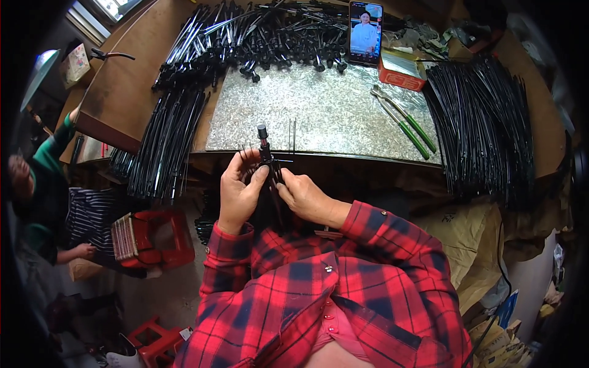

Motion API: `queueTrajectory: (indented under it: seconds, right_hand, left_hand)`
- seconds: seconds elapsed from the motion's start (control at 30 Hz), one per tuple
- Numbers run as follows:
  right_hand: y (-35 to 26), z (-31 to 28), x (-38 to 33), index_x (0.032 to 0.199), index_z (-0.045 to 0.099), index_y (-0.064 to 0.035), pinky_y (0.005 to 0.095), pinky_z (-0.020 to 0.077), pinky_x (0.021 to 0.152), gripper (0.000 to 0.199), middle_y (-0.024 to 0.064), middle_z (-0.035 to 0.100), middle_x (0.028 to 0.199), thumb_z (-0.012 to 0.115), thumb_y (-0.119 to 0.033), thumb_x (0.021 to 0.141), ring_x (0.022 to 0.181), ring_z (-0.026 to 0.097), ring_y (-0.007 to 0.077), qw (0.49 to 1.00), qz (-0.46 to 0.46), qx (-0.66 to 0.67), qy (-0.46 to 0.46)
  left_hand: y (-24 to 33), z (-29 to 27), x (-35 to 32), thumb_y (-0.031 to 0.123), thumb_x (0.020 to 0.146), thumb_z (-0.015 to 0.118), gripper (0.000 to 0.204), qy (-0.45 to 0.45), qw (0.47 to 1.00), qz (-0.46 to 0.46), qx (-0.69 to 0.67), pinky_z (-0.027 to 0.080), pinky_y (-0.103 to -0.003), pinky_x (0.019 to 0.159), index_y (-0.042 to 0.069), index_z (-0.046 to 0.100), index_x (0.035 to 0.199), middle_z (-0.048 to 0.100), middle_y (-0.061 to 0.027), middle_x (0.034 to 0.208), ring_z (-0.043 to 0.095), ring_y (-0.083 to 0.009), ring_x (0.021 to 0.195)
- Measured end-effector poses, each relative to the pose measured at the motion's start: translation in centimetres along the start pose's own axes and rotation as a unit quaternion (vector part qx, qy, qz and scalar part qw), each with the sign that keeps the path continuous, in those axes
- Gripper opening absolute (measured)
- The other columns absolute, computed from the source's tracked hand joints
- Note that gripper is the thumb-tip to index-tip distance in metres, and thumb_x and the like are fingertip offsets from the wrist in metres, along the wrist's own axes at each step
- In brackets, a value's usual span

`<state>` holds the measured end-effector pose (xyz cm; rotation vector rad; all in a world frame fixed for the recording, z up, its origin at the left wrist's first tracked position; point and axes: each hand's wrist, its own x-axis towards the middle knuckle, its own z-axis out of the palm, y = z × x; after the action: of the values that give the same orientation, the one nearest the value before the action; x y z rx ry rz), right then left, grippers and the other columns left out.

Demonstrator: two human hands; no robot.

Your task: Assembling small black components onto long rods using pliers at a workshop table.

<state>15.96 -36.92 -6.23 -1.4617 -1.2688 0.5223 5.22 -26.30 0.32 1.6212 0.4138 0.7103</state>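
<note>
The rod (264, 149) stands nearly upright in the left hand (242, 189), which grips it between thumb and fingers; its ridged black tip rises above the fingertips, and its lower part drops away toward the lap. The right hand (307, 195) is curled just right of the rod, its fingertips close against the shaft — whether they pinch it, I cannot tell. Both hands are in front of the near edge of the tabletop (126, 80), not over it. A few thin wires (292, 136) stick up just right of the tip.

Beyond the hands lies a speckled sheet (307, 107), with green-handled pliers (404, 122) at its right. Black stems (481, 122) are heaped on the far right — well apart from either hand. A phone (365, 34) stands at the back beside a red box (402, 72).
</note>
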Motion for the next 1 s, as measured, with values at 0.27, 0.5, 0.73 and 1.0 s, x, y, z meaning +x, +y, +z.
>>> queueTrajectory:
  seconds: [0.27, 0.5, 0.73, 1.0]
  right_hand:
    - [-0.6, -0.1, 0.1, 0.087, 0.042, 0.0034, 0.0507, 0.0425, 0.054, 0.015, 0.0264, 0.055, 0.067, 0.053, -0.006, 0.088, 0.067, 0.056, 0.0458, 1.0, -0.022, -0.019, 0.01]
    - [-1.8, -0.7, -0.1, 0.086, 0.045, 0.0026, 0.0482, 0.0438, 0.054, 0.012, 0.0249, 0.056, 0.067, 0.055, -0.005, 0.088, 0.067, 0.058, 0.0443, 1.0, 0.016, -0.016, -0.001]
    - [-2.1, -0.2, 0.0, 0.09, 0.044, 0.002, 0.0487, 0.0446, 0.054, 0.013, 0.0245, 0.057, 0.068, 0.054, -0.005, 0.087, 0.067, 0.058, 0.044, 0.999, 0.006, -0.03, -0.009]
    - [-2.1, -0.4, 0.0, 0.09, 0.044, 0.0021, 0.0488, 0.0453, 0.055, 0.013, 0.0248, 0.058, 0.071, 0.054, -0.005, 0.086, 0.068, 0.059, 0.0441, 0.999, 0.008, -0.045, -0.002]
  left_hand:
    - [0.1, -0.8, 0.0, -0.001, 0.083, 0.064, 0.023, -0.017, 0.999, 0.008, 0.037, 0.045, -0.021, 0.072, -0.005, 0.059, 0.105, 0.054, 0.0002, 0.091, 0.053, -0.0055, 0.083]
    - [0.3, -1.6, 0.2, -0.002, 0.084, 0.064, 0.03, -0.098, 0.993, -0.034, -0.049, 0.042, -0.026, 0.09, -0.001, 0.058, 0.113, 0.059, -0.0013, 0.105, 0.054, -0.0091, 0.098]
    - [0.7, -2.3, 0.0, 0.0, 0.085, 0.065, 0.032, -0.102, 0.986, -0.076, -0.112, 0.04, -0.026, 0.094, 0.0, 0.057, 0.115, 0.06, -0.0023, 0.111, 0.053, -0.0098, 0.102]
    - [-0.3, -1.9, -0.2, -0.003, 0.087, 0.061, 0.031, -0.029, 0.988, -0.069, -0.136, 0.048, -0.022, 0.083, -0.005, 0.055, 0.117, 0.062, -0.0046, 0.104, 0.058, -0.0085, 0.094]
